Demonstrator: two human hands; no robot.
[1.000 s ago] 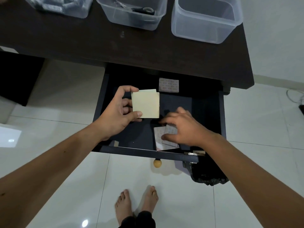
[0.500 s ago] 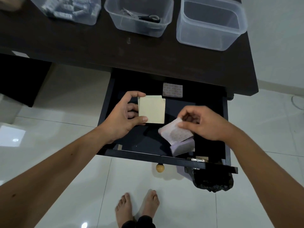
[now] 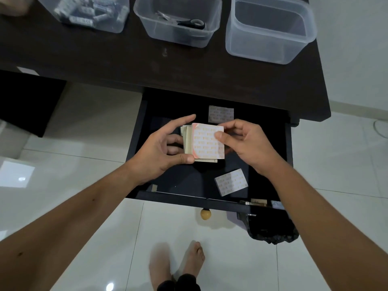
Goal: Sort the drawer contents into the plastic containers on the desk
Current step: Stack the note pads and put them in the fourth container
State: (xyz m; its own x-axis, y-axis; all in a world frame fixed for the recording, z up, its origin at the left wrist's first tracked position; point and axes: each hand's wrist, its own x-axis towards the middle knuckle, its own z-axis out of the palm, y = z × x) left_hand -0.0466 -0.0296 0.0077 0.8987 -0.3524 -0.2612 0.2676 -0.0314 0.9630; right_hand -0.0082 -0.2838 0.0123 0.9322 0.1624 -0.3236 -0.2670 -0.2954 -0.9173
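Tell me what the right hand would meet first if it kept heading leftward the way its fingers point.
Probably the left hand: the right hand already pinches the patterned pad onto the stack it holds.

Over the open drawer [image 3: 134, 143], the left hand [image 3: 161, 152] holds a stack of pads [image 3: 189, 143] while the right hand [image 3: 245, 143] pinches a patterned pad [image 3: 204, 141] against it.

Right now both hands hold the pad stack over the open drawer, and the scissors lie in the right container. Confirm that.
Not quite. The head view shows the scissors in the middle container, not the right container, where nothing shows. The rest stands: the left hand and right hand hold the pad stack over the open drawer.
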